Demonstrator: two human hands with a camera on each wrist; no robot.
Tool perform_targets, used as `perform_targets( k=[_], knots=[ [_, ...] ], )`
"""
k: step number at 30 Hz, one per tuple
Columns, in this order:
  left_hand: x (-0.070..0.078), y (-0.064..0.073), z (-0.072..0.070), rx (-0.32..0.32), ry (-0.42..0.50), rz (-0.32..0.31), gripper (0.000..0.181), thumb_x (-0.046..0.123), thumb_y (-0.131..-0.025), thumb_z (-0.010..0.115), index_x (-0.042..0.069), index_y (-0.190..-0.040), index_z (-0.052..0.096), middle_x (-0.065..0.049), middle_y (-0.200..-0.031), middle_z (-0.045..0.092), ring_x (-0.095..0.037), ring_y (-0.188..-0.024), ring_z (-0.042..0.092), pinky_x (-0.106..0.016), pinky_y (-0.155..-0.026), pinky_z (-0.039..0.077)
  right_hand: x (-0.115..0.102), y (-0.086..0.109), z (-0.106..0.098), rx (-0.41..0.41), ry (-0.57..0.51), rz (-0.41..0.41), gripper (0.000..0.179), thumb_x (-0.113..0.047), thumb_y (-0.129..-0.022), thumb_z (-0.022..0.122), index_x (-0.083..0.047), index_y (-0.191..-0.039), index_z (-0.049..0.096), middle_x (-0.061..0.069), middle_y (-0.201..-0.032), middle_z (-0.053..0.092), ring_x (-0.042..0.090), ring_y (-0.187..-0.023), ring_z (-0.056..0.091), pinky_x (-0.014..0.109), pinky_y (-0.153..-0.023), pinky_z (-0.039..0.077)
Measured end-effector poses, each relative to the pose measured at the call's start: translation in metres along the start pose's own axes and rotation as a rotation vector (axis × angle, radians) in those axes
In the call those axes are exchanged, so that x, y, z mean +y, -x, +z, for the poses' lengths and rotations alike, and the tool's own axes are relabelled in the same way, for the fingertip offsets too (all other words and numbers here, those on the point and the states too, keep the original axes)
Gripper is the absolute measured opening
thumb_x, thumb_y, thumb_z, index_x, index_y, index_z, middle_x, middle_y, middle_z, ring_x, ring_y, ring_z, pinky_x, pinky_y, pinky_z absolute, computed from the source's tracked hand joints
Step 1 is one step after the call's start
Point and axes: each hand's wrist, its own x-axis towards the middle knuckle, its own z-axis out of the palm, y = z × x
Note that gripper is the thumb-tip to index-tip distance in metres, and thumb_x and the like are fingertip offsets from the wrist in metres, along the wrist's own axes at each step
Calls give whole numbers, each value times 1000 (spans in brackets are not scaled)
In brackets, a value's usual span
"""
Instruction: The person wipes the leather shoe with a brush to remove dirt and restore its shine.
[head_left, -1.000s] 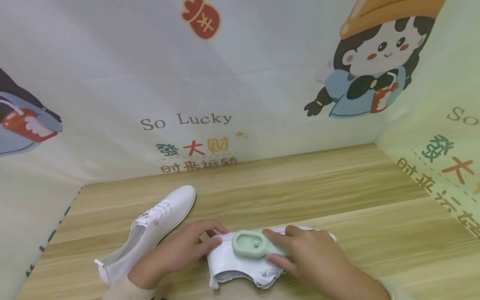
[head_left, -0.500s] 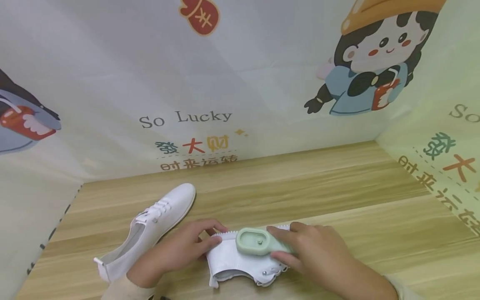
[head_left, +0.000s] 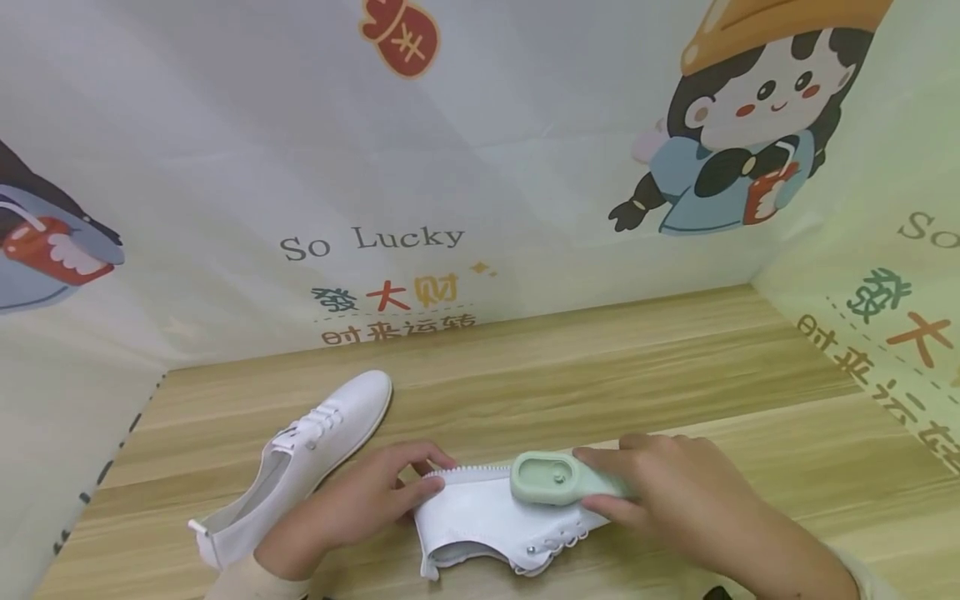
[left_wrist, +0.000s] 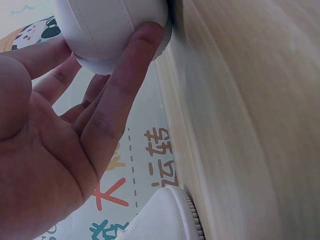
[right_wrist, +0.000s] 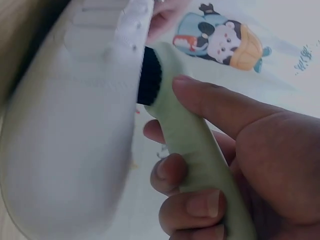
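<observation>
A white lace-up shoe (head_left: 480, 508) lies on its side at the front of the table, its serrated sole edge facing away from me. My left hand (head_left: 378, 492) holds it by the heel (left_wrist: 107, 30), thumb and fingers on either side. My right hand (head_left: 675, 492) grips the handle of a pale green shoe brush (head_left: 546, 479). In the right wrist view, dark bristles (right_wrist: 149, 77) meet the shoe's side and the handle (right_wrist: 197, 145) runs through curled fingers. The right hand covers the toe in the head view.
The other white shoe (head_left: 330, 437) stands upright on the wood-grain table (head_left: 600, 358), left of my left hand. A printed cloth (head_left: 525, 167) with cartoon figures and lettering hangs behind and along both sides. A small dark object (head_left: 717, 593) shows at the bottom edge.
My right hand and the brush have slid right along the shoe's side toward the toe, uncovering more of the heel half. My left hand and both shoes keep their places.
</observation>
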Motion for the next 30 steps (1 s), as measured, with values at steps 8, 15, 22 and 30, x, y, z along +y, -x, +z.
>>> perform_targets(
  k=[8, 15, 22, 30],
  knots=[
    [1, 0, 0, 8, 3, -3, 21, 25, -101, 59, 19, -120, 66, -9, -108, 66, -9, -59, 62, -25, -60, 54, 15, 5, -13, -41, -32, 36, 44, -56, -85, 71, -30, -121, 72, -5, -91, 72, 4, -63, 51, 28, -52, 41],
    [0, 0, 0, 7, 10, -8, 22, 25, -101, 59, 19, -120, 66, -9, -108, 67, -9, -60, 63, -26, -60, 55, 26, 8, -23, -70, -66, 66, 41, -54, -85, 72, -32, -120, 73, -5, -99, 74, 2, -65, 46, 26, -55, 38],
    [-2, 0, 2, 1, 40, -5, 22, 24, -101, 59, 17, -121, 66, -10, -108, 66, -10, -61, 63, -27, -60, 56, 32, 11, -27, -84, -82, 97, 42, -56, -84, 73, -31, -119, 73, -7, -105, 75, 3, -72, 52, 29, -59, 42],
    [-1, -1, 2, 7, 41, -1, 22, 24, -101, 59, 17, -121, 66, -10, -108, 66, -10, -61, 64, -27, -59, 56, 25, 8, -23, -93, -112, 92, 42, -56, -86, 71, -30, -119, 74, -6, -102, 75, 2, -72, 55, 30, -61, 46]
  ],
)
